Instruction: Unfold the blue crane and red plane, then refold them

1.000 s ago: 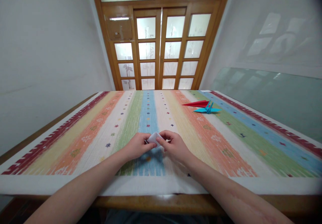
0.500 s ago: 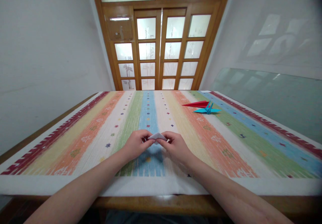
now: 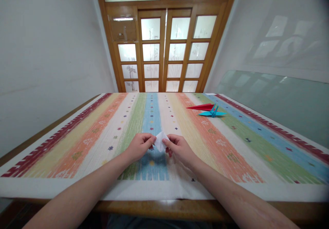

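Left hand [image 3: 140,147] pinches the left edge of a small white folded paper piece [image 3: 160,141] between thumb and fingertips. The paper sits between both hands, raised just above the striped multicoloured woven tablecloth [image 3: 77,146]. Right hand [image 3: 180,149] grips its right edge, fingers curled closed on it. Far right, well apart: a red folded paper shape [image 3: 202,107] touching a blue paper crane [image 3: 212,112].
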Tool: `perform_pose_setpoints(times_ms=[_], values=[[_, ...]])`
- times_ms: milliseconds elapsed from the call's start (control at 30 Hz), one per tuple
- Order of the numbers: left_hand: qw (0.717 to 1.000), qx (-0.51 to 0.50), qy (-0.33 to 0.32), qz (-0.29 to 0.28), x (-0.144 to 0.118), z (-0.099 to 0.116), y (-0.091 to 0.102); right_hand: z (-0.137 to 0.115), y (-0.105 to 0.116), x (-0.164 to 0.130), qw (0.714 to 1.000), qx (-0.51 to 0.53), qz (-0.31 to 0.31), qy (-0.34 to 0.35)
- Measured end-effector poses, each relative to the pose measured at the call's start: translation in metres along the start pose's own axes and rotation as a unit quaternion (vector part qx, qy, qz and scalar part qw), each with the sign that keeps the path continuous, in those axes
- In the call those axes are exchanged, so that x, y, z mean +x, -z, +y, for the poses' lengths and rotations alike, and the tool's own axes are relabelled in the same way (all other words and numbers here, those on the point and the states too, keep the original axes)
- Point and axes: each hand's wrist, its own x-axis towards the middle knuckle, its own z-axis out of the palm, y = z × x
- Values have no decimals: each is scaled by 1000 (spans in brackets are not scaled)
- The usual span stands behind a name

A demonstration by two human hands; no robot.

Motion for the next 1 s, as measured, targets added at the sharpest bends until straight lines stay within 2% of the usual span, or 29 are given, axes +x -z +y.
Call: perform_pose_setpoints(times_ms=[333, 633, 800, 1000], values=[[999, 35, -3, 16, 0, 2, 0, -3, -1, -1, 1000, -14, -7, -3], [1000, 2, -10, 20, 0, 4, -1, 7, -2, 2, 997, 57, 8, -42], [998, 11, -49, 46, -3, 4, -1, 9, 1, 4, 992, 101, 0, -76], [994, 57, -85, 22, -6, 7, 1, 13, 4, 4, 986, 148, -12, -82]])
